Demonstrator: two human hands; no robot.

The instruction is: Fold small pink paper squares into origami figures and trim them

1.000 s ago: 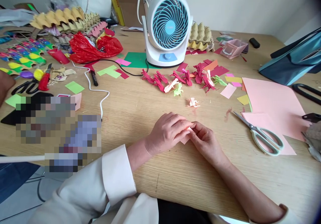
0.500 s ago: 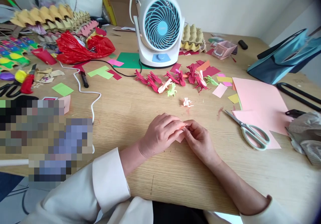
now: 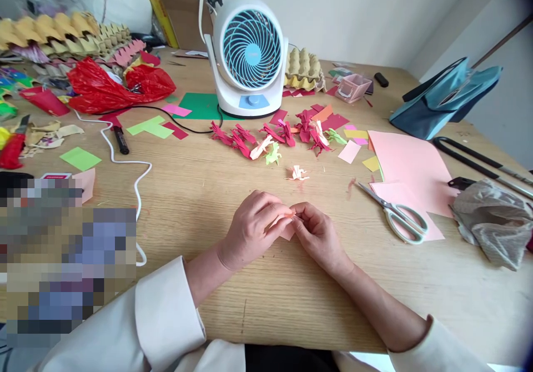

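My left hand [image 3: 255, 223] and my right hand [image 3: 318, 234] meet just above the table, fingertips pinched together on a small folded piece of pink paper [image 3: 287, 231]. Most of the paper is hidden behind the fingers; a pale pink corner hangs below them. Just beyond my hands lies a small pale pink folded paper figure [image 3: 298, 172]. Farther back stands a row of folded paper figures, with red ones [image 3: 238, 138], a light green one [image 3: 273, 154] and a pale pink one [image 3: 261, 146].
A white fan [image 3: 252, 55] stands at the back. Scissors [image 3: 395, 214] rest on pink paper sheets [image 3: 410, 164] to the right, near a blue bag [image 3: 447, 102]. Leftward are a white cable [image 3: 139, 189], a red plastic bag [image 3: 120, 89], egg cartons [image 3: 54, 33] and green paper [image 3: 80, 159].
The view has shifted slightly, so most things appear farther left. My left fingers have lifted and parted a little from over the paper; both hands still pinch it.
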